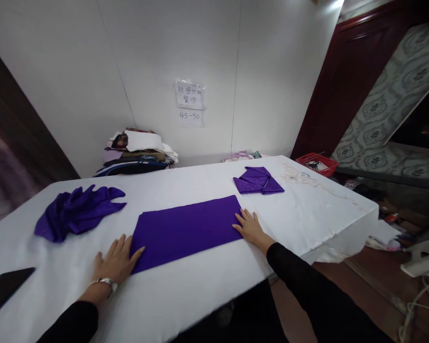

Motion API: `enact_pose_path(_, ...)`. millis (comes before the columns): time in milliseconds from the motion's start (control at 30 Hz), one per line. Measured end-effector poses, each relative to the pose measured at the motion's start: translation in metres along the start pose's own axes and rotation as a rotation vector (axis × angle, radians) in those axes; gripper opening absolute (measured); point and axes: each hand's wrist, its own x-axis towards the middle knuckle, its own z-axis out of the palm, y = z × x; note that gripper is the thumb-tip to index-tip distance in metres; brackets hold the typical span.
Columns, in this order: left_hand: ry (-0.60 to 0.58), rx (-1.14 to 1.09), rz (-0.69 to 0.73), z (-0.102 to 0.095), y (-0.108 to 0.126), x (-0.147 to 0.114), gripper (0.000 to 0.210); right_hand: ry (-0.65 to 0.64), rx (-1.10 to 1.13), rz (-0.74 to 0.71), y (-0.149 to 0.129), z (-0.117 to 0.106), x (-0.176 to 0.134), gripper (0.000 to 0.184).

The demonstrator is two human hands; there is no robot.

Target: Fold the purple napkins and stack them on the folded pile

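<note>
A purple napkin [188, 233], folded into a long flat rectangle, lies on the white-covered table in front of me. My left hand [116, 262] rests at its left end, fingers spread and the thumb on the cloth. At the opposite end, my right hand [249, 226] lies with fingers apart, the fingertips touching the napkin's right edge. Neither hand grips anything. Beyond my right hand sits another purple napkin [259, 181], folded into a pointed shape. A crumpled heap of purple cloth [80, 212] is to the left, apart from my left hand.
The white tablecloth [200, 305] hangs over the front edge. A pile of folded clothes [137, 152] stands behind the table by the wall. A red basket [318, 164] is past the far right corner. A dark flat object [7, 288] lies at the left edge.
</note>
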Motion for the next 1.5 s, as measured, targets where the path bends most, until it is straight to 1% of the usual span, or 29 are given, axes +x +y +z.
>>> enact_pose_path(33,-0.005,0.01,0.002,-0.003,0.011,0.003,0.06,0.022,0.005,-0.007,-0.007,-0.001,0.003,0.06)
enact_pose_path(67,-0.019,0.031,0.036,-0.007,0.025,0.006,0.064,0.049,0.021,-0.027,-0.018,-0.003,0.007,0.06)
enact_pose_path(133,-0.026,0.035,0.127,-0.013,0.058,0.012,0.066,0.096,0.081,-0.1,-0.048,-0.005,0.018,0.062)
enact_pose_path(200,-0.029,0.019,0.219,-0.016,0.094,0.018,0.065,0.1,0.157,-0.215,-0.085,-0.004,0.034,0.064)
enact_pose_path(267,-0.032,0.016,0.289,-0.016,0.122,0.024,0.062,0.066,0.217,-0.317,-0.121,-0.002,0.05,0.067)
enact_pose_path(333,-0.065,0.028,0.313,-0.011,0.137,0.03,0.057,0.017,0.254,-0.369,-0.146,0.004,0.065,0.068)
enact_pose_path(400,-0.117,0.028,0.288,-0.003,0.136,0.038,0.056,-0.049,0.265,-0.376,-0.156,0.009,0.077,0.068)
enact_pose_path(433,-0.137,0.019,0.262,0.001,0.13,0.042,0.058,-0.073,0.263,-0.371,-0.154,0.011,0.081,0.068)
enact_pose_path(500,-0.161,-0.008,0.199,0.008,0.112,0.052,0.063,-0.09,0.256,-0.347,-0.14,0.014,0.089,0.07)
enact_pose_path(600,-0.143,-0.013,0.123,0.014,0.078,0.068,0.07,-0.061,0.233,-0.253,-0.103,0.012,0.099,0.072)
enact_pose_path(700,-0.113,0.004,0.066,0.017,0.051,0.082,0.073,-0.066,0.172,-0.1,-0.065,0.008,0.107,0.07)
enact_pose_path(800,-0.106,-0.011,0.003,0.018,0.031,0.094,0.072,-0.059,0.106,0.039,-0.037,0.006,0.11,0.069)
enact_pose_path(867,-0.095,-0.032,-0.033,0.017,0.021,0.101,0.07,-0.043,0.083,0.076,-0.027,0.008,0.111,0.07)
enact_pose_path(933,-0.103,-0.047,-0.068,0.012,0.016,0.107,0.07,-0.035,0.07,0.085,-0.023,0.01,0.111,0.072)
enact_pose_path(1000,-0.132,-0.051,-0.135,0.006,0.023,0.111,0.074,-0.038,0.06,0.088,-0.023,0.012,0.111,0.072)
enact_pose_path(1033,-0.137,-0.049,-0.16,0.003,0.032,0.111,0.077,-0.045,0.055,0.092,-0.024,0.012,0.111,0.072)
enact_pose_path(1067,-0.132,-0.047,-0.178,0.001,0.046,0.109,0.08,-0.055,0.051,0.098,-0.024,0.013,0.111,0.073)
enact_pose_path(1100,-0.105,-0.045,-0.151,0.0,0.063,0.106,0.081,-0.064,0.048,0.102,-0.025,0.013,0.111,0.073)
enact_pose_path(1167,-0.054,-0.067,0.048,0.002,0.103,0.095,0.077,-0.076,0.045,0.104,-0.025,0.012,0.111,0.073)
enact_pose_path(1233,-0.1,-0.129,0.238,0.007,0.141,0.084,0.075,-0.076,0.047,0.098,-0.025,0.011,0.111,0.072)
enact_pose_path(1267,-0.118,-0.152,0.302,0.009,0.156,0.079,0.075,-0.074,0.049,0.095,-0.025,0.011,0.111,0.072)
enact_pose_path(1300,-0.133,-0.168,0.347,0.012,0.165,0.077,0.075,-0.073,0.05,0.093,-0.024,0.011,0.111,0.072)
enact_pose_path(1333,-0.145,-0.176,0.359,0.013,0.169,0.077,0.075,-0.076,0.05,0.094,-0.023,0.011,0.111,0.072)
enact_pose_path(1367,-0.153,-0.174,0.348,0.015,0.166,0.078,0.076,-0.078,0.049,0.095,-0.023,0.011,0.11,0.072)
enact_pose_path(1400,-0.157,-0.165,0.314,0.015,0.158,0.081,0.076,-0.081,0.048,0.099,-0.022,0.011,0.11,0.071)
enact_pose_path(1433,-0.157,-0.149,0.264,0.015,0.145,0.086,0.076,-0.083,0.048,0.101,-0.022,0.011,0.11,0.071)
enact_pose_path(1500,-0.142,-0.11,0.148,0.013,0.109,0.094,0.077,-0.079,0.049,0.099,-0.022,0.012,0.109,0.071)
